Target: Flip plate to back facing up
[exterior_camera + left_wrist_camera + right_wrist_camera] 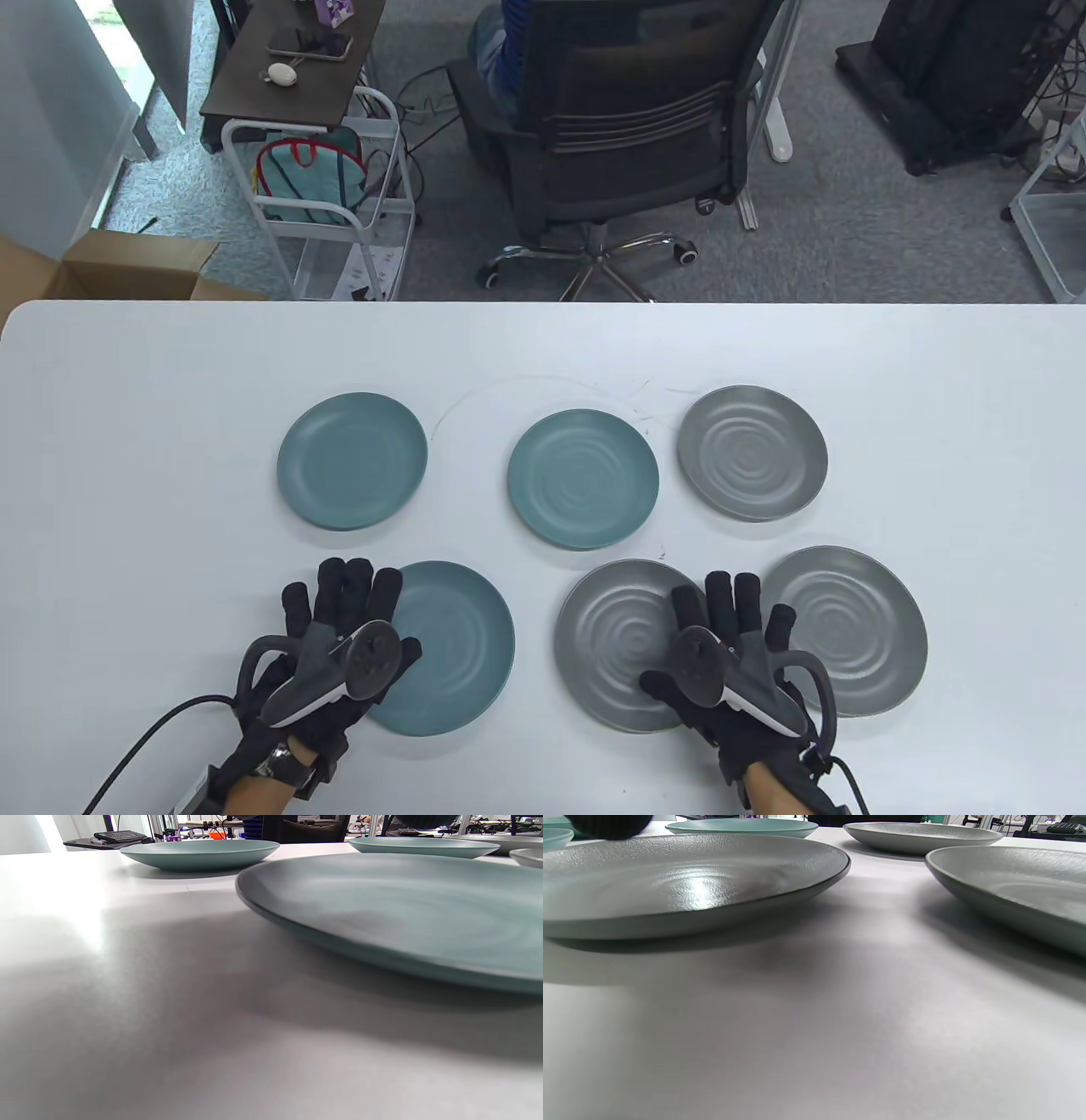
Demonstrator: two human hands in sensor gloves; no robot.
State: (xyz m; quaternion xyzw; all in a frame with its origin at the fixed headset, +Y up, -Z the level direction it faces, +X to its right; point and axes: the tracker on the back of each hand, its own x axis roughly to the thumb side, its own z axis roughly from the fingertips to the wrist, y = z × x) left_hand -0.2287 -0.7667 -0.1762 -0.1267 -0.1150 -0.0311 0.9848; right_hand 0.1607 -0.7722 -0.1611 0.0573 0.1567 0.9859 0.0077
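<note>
Six plates lie face up on the white table (127,475): three teal and three grey. My left hand (352,615) lies flat with its fingers spread at the left rim of the near teal plate (458,649), the thumb over that rim. It holds nothing. The same plate fills the right of the left wrist view (403,912). My right hand (731,620) lies flat between the near middle grey plate (615,641) and the near right grey plate (857,632), covering the middle plate's right rim. It holds nothing. Both plates show in the right wrist view, on the left (683,878) and on the right (1018,882).
In the far row stand a teal plate (352,460), a second teal plate (584,478) and a grey plate (752,452). Beyond the table's far edge are an office chair (628,127), a white cart (322,212) and a cardboard box (127,267).
</note>
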